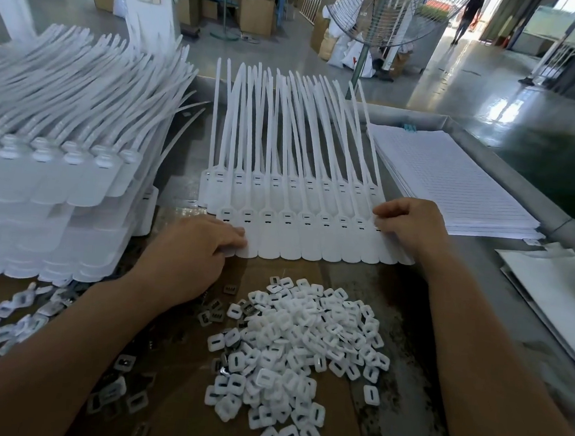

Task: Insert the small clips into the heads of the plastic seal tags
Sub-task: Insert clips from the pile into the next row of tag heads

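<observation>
A strip of joined white seal tags (312,240) lies flat in the middle of the table, heads up, tails pointing away; a second strip (292,187) lies under it, farther back. My left hand (190,251) presses on the strip's left end with fingers lying flat. My right hand (413,224) has its fingers curled at the strip's right end, by the last tag's head. Whether it pinches a clip is hidden. A heap of small white square clips (296,349) lies on brown cardboard in front of the strip.
A tall stack of white seal tags (50,199) fills the left. More clips (12,327) lie scattered at the lower left. A pile of lined paper sheets (453,186) sits on the right, with a white bag (556,283) beside it. A person walks far behind.
</observation>
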Motion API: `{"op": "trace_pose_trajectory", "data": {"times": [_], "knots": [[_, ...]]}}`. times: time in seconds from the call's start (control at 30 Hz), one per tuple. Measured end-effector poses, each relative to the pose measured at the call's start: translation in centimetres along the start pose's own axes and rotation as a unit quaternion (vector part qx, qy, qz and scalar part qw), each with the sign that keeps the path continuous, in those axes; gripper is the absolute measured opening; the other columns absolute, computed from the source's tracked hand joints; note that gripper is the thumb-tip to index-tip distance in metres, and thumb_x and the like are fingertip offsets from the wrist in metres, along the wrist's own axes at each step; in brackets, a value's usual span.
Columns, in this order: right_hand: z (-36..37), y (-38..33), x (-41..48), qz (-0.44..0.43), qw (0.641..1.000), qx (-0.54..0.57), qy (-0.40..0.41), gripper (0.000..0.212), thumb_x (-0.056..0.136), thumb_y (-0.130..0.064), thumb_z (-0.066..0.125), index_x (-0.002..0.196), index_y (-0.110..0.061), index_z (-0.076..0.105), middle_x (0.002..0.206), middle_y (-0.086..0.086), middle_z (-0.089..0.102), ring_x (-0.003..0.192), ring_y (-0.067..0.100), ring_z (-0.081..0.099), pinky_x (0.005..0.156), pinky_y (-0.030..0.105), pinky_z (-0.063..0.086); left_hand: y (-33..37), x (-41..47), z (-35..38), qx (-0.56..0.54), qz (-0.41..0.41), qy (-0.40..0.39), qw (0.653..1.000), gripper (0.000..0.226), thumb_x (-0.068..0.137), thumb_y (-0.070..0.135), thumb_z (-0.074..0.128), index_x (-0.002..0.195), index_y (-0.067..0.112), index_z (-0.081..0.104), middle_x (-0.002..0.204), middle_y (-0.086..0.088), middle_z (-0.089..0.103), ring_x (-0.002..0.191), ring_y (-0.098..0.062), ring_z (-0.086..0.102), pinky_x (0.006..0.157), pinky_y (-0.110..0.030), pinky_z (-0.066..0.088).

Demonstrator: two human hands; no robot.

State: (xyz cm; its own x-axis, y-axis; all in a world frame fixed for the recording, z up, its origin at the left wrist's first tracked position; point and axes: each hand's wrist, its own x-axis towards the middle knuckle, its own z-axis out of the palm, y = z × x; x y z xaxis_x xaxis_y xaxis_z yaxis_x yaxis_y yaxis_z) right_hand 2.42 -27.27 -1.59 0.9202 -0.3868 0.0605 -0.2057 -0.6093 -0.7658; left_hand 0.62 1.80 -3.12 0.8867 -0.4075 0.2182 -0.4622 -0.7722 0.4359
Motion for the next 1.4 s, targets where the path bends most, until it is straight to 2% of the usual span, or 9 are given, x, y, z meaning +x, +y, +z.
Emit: {"op": "trace_pose_trajectory", "data": {"times": [0.2, 0.4, 0.57, 0.63, 0.7, 0.8, 0.93, 1.13, 1.4], "knots": [[0.2, -0.2, 0.1, 0.016, 1.0, 0.013, 0.012, 0.018, 0.075, -0.002, 0.07, 0.077, -0.02, 0.067, 0.085, -0.005, 0.062, 0.087, 0.01, 0.053, 0.078, 0.025, 0.037, 0.0, 0.0, 0.0, 0.003, 0.003, 0.001, 1.0, 0.039, 0.087, 0.002, 0.046, 0.119, 0.02, 0.06, 0.127, 0.009, 0.056, 0.12, -0.008, 0.044, 0.097, -0.018, 0.024], [0.0, 0.1, -0.1, -0.007, 1.0, -0.005, 0.008, 0.014, 0.08, -0.008, 0.068, 0.086, -0.02, 0.067, 0.087, -0.005, 0.062, 0.088, 0.01, 0.054, 0.079, 0.025, 0.038, -0.1, 0.0, 0.0, 0.002, 0.007, 0.0, 1.0, 0.04, 0.086, 0.001, 0.047, 0.118, 0.02, 0.061, 0.127, 0.01, 0.056, 0.119, -0.007, 0.044, 0.094, -0.014, 0.021], [-0.3, -0.8, -0.4, -0.042, 0.999, -0.015, 0.027, 0.014, 0.083, -0.008, 0.064, 0.088, -0.021, 0.067, 0.081, -0.01, 0.061, 0.076, 0.0, 0.054, 0.064, 0.009, 0.036, 0.0, 0.1, 0.0, 0.0, 0.006, -0.001, 1.0, 0.039, 0.087, 0.002, 0.046, 0.119, 0.02, 0.06, 0.128, 0.009, 0.055, 0.12, -0.007, 0.044, 0.094, -0.014, 0.02], [-0.5, -1.7, -1.0, -0.079, 0.997, 0.006, -0.02, 0.015, 0.082, -0.007, 0.066, 0.082, -0.023, 0.066, 0.079, -0.012, 0.063, 0.071, -0.004, 0.056, 0.059, 0.002, 0.037, 0.0, 0.0, 0.0, -0.004, 0.006, 0.0, 1.0, 0.039, 0.087, 0.001, 0.047, 0.118, 0.02, 0.06, 0.127, 0.009, 0.056, 0.119, -0.007, 0.045, 0.095, -0.014, 0.022], [-0.6, -3.0, -2.0, -0.122, 0.984, 0.02, -0.125, 0.018, 0.079, -0.006, 0.068, 0.078, -0.025, 0.066, 0.076, -0.013, 0.066, 0.067, -0.006, 0.06, 0.06, 0.002, 0.042, 0.1, 0.0, 0.0, -0.009, 0.006, 0.002, 1.0, 0.038, 0.087, 0.001, 0.048, 0.117, 0.019, 0.061, 0.126, 0.008, 0.057, 0.118, -0.007, 0.046, 0.095, -0.015, 0.025], [-0.5, -4.4, -3.5, -0.167, 0.939, -0.021, -0.299, 0.019, 0.077, -0.009, 0.071, 0.08, -0.027, 0.068, 0.073, -0.014, 0.069, 0.068, -0.006, 0.061, 0.062, 0.003, 0.044, 0.0, 0.1, 0.0, -0.007, 0.007, 0.004, 1.0, 0.037, 0.087, 0.001, 0.048, 0.117, 0.019, 0.061, 0.125, 0.008, 0.057, 0.117, -0.007, 0.046, 0.094, -0.014, 0.025], [-0.2, -5.1, -4.3, -0.162, 0.881, -0.106, -0.432, 0.019, 0.075, -0.014, 0.073, 0.081, -0.031, 0.067, 0.075, -0.021, 0.067, 0.072, -0.006, 0.06, 0.064, 0.0, 0.04, 0.0, 0.0, 0.0, -0.009, 0.006, 0.007, 1.0, 0.037, 0.087, 0.003, 0.049, 0.116, 0.02, 0.062, 0.124, 0.008, 0.058, 0.117, -0.008, 0.047, 0.095, -0.014, 0.024], [0.7, -5.2, -4.4, -0.138, 0.856, -0.119, -0.483, 0.021, 0.071, -0.012, 0.077, 0.085, -0.025, 0.069, 0.072, -0.016, 0.068, 0.065, -0.006, 0.061, 0.063, 0.005, 0.045, 0.0, 0.1, 0.0, -0.008, 0.003, 0.004, 1.0, 0.037, 0.087, 0.003, 0.048, 0.117, 0.02, 0.062, 0.125, 0.008, 0.057, 0.117, -0.009, 0.047, 0.097, -0.018, 0.027], [0.9, -5.1, -4.4, -0.15, 0.858, -0.117, -0.477, 0.016, 0.074, -0.013, 0.074, 0.073, -0.025, 0.065, 0.066, -0.016, 0.066, 0.062, -0.006, 0.06, 0.064, 0.007, 0.046, -0.2, 0.1, 0.1, -0.005, 0.002, 0.004, 1.0, 0.037, 0.087, 0.002, 0.048, 0.117, 0.021, 0.062, 0.125, 0.008, 0.057, 0.118, -0.009, 0.046, 0.097, -0.019, 0.026]]}}
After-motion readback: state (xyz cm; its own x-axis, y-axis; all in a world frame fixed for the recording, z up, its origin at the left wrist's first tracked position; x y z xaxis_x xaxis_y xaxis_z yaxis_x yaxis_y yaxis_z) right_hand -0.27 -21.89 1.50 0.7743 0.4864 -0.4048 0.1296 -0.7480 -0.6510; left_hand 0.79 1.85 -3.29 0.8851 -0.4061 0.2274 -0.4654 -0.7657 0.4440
